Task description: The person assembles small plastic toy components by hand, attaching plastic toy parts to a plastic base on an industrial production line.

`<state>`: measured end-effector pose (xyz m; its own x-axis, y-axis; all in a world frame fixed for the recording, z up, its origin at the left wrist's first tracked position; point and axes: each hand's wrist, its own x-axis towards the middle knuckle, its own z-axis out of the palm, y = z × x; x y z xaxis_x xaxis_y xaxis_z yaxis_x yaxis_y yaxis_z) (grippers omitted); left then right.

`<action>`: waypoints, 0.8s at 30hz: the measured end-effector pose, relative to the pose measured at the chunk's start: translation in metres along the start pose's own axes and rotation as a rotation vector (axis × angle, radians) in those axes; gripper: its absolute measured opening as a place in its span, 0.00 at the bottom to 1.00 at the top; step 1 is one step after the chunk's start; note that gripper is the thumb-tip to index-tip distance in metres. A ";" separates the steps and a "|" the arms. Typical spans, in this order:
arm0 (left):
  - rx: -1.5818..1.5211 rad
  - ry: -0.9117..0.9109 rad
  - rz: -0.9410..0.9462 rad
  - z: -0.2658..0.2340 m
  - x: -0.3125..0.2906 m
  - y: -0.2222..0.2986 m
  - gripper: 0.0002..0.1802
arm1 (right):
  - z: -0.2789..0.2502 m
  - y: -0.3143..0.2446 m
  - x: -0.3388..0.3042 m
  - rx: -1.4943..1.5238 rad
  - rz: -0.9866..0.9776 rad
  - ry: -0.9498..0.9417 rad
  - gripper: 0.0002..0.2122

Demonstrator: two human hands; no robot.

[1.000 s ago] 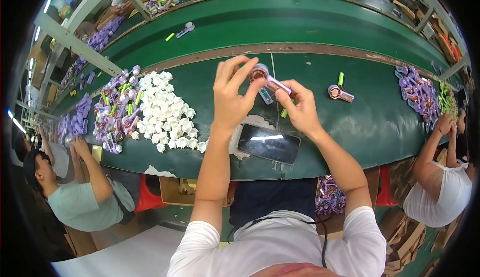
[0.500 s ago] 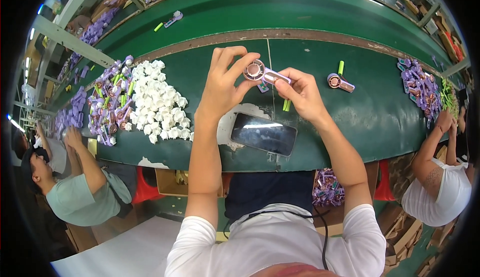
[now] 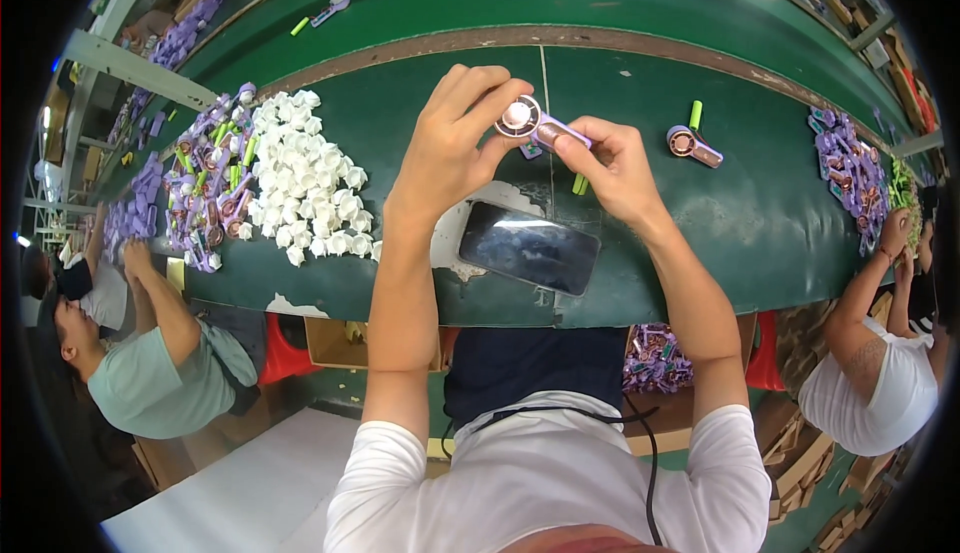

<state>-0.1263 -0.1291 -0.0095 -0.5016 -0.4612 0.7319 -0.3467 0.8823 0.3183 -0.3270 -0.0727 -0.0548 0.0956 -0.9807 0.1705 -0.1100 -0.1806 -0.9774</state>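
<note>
A purple handheld fan (image 3: 550,133) with a round ring head is held up over the green table between my hands. My left hand (image 3: 445,148) pinches the rim of the ring with thumb and fingers. Closed around the handle, my right hand (image 3: 615,168) keeps the fan tilted, head to the left. A pale, whitish round centre shows inside the ring. Beneath the fan, partly hidden, lie another purple piece (image 3: 531,151) and a green cylinder (image 3: 581,184). Nearer me is a black phone (image 3: 530,248).
White bladed pieces (image 3: 310,183) are heaped at left, beside a pile of purple fan parts (image 3: 210,173). Another fan (image 3: 693,146) with a green cylinder (image 3: 696,114) lies at right. More parts (image 3: 850,178) are piled far right. Co-workers sit at both sides.
The centre of the fan's ring looked copper-coloured before and is now pale and whitish. The ring has turned somewhat toward me. Both hands keep their hold; the whole view has shifted slightly.
</note>
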 end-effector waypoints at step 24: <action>0.031 0.029 0.026 0.001 -0.004 -0.008 0.24 | -0.001 0.001 0.000 -0.006 -0.104 -0.033 0.09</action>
<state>-0.1223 -0.1347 -0.0151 -0.4876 -0.4344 0.7573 -0.3579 0.8906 0.2804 -0.3283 -0.0727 -0.0553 0.1390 -0.9536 0.2671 -0.1038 -0.2823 -0.9537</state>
